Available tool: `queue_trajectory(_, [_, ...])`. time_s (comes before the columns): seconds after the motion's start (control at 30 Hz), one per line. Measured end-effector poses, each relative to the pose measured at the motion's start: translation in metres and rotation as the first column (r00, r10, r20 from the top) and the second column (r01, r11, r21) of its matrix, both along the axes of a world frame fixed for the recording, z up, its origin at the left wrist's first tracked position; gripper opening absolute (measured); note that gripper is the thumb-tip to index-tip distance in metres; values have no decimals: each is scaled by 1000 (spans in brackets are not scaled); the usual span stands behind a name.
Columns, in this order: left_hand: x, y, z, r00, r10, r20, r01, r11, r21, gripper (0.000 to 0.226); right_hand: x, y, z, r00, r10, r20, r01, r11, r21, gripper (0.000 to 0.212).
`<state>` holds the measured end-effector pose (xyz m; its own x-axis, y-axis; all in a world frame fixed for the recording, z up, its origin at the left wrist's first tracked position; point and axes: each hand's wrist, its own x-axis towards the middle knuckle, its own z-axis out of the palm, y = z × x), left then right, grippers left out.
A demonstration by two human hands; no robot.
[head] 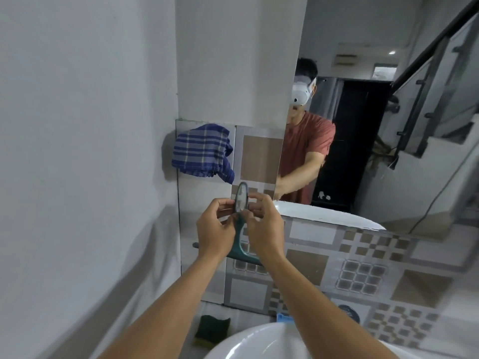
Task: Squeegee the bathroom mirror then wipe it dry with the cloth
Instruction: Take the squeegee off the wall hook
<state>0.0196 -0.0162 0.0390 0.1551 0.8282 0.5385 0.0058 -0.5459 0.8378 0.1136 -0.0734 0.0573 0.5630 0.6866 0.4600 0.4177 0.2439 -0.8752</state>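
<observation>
A green squeegee (242, 244) hangs upright against the tiled wall just left of the mirror (414, 177), its looped handle up and its blade at the bottom. My left hand (215, 226) and my right hand (264, 224) both pinch the handle from either side, at about the height of the mirror's lower left corner. A blue plaid cloth (202, 151) hangs on the wall above and to the left of my hands, touched by neither. The mirror reflects a person in a red shirt and a staircase.
A white sink (259, 343) sits below my forearms. Beside it on the left lies a green sponge (212, 330), and a small blue object (283, 318) lies behind the sink. A plain white wall closes in the left side.
</observation>
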Motion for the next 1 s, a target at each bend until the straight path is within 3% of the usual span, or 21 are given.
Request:
queue_trajectory(0.2, [4, -34, 28, 1000, -20, -5, 20, 994, 104, 30, 8, -35, 33, 999, 7, -32, -3, 995, 100, 52])
queue_trajectory(0.43, [24, -72, 62, 988, -91, -121, 119, 963, 243, 44, 37, -85, 76, 991, -41, -125, 67, 975, 214, 57])
queue_trajectory(0.53, [35, -85, 72, 979, -97, -181, 146, 949, 281, 40, 52, -108, 87, 989, -61, -136, 95, 961, 261, 58])
queue_trajectory(0.63, [46, -102, 85, 969, -4, -248, 113, 897, 427, 40, 66, -128, 97, 982, -74, -172, 125, 943, 309, 58])
queue_trajectory(0.73, [55, -120, 101, 957, -16, -291, 155, 873, 463, 53, 78, -146, 106, 969, -73, -234, 153, 927, 344, 63])
queue_trajectory(0.9, [75, -133, 126, 943, 68, -327, 159, 770, 618, 37, 97, -170, 121, 975, -111, -190, 175, 914, 365, 63])
queue_trajectory(1.0, [83, -136, 146, 921, 133, -366, 166, 716, 678, 41, 108, -186, 134, 976, -219, -19, 212, 920, 329, 74])
